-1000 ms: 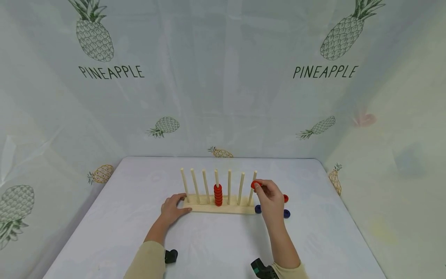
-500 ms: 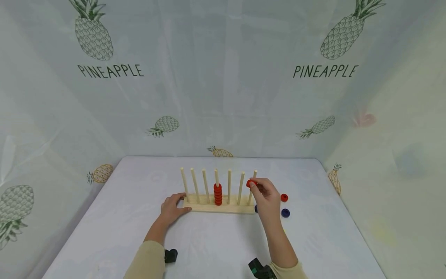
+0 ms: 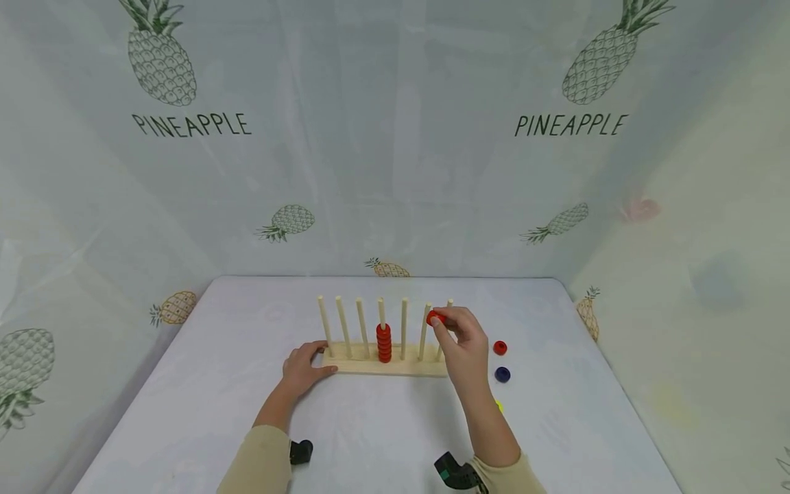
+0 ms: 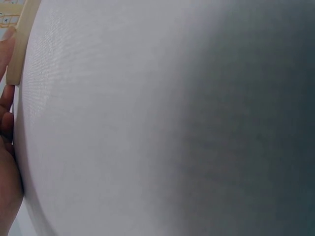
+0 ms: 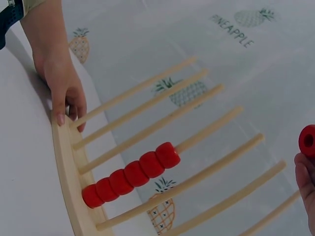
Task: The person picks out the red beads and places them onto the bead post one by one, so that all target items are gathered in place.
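A pale wooden peg stand (image 3: 382, 368) with several upright pegs rests on the white table. Red beads (image 3: 384, 343) are stacked on its middle peg, the other pegs bare. My left hand (image 3: 300, 371) grips the stand's left end, thumb at the front edge and fingers behind. In the right wrist view the left thumb lies on the base (image 5: 63, 152). My right hand (image 3: 465, 351) pinches a red bead (image 3: 434, 318) between thumb and fingers, raised near the top of the second peg from the right. The bead's hole shows in the right wrist view.
Right of the right hand, a loose red bead (image 3: 500, 348) and a dark blue bead (image 3: 503, 374) lie on the table. A yellow piece (image 3: 499, 405) peeks out beside the right forearm. A pineapple-print sheet (image 3: 395, 158) hangs behind and at the sides.
My right hand has carried the red bead left and slightly up, from the rightmost peg toward the second from the right. The blue bead by the stand's end is now hidden. The left hand stays put.
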`<action>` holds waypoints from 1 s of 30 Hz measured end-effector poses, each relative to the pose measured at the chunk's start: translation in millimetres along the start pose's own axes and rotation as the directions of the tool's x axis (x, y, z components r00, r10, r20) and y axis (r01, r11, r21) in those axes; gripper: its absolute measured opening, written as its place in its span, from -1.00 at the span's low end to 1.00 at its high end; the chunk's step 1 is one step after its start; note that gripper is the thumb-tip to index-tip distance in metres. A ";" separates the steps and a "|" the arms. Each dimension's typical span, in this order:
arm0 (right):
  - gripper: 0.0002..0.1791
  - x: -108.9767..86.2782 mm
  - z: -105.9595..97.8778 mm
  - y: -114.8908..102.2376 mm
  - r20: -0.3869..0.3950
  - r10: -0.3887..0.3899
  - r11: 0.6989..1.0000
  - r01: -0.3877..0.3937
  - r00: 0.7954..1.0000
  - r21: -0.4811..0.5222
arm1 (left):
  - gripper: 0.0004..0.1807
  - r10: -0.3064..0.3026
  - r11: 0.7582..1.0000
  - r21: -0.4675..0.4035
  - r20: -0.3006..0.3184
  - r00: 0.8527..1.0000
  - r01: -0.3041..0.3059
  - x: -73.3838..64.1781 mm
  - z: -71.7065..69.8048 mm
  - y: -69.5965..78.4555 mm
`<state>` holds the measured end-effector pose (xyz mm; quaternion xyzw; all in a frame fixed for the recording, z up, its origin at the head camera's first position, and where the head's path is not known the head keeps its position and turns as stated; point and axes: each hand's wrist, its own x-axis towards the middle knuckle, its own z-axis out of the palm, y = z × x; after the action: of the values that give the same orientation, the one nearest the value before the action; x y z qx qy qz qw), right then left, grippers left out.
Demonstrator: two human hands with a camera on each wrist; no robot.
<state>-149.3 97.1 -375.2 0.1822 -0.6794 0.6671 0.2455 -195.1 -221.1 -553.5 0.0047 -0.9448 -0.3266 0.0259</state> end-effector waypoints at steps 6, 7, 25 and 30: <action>-0.81 4.8 3.7 -2.6 0.027 -0.048 0.999 0.047 0.999 0.018 | -0.27 -0.010 1.000 -0.003 0.010 1.000 0.010 -0.1 0.5 -1.1; -0.80 6.6 4.8 -2.9 0.033 -0.063 0.998 0.063 0.997 0.023 | -0.27 -0.009 1.000 -0.004 0.009 1.000 0.009 -0.3 0.0 -0.5; -0.72 28.0 33.7 -6.6 0.175 0.017 1.000 -0.017 0.984 -0.002 | -0.27 -0.008 1.000 -0.009 0.007 1.000 0.009 0.3 1.3 -2.7; -0.73 31.5 40.0 -7.2 0.207 -0.012 1.000 0.014 0.978 -0.011 | -0.27 -0.015 1.000 -0.001 -0.001 1.000 0.015 2.2 1.9 -3.4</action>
<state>-174.4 59.4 -350.8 0.2534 -0.7041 0.6387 0.1791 -197.4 -222.6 -557.0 0.0122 -0.9446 -0.3272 0.0240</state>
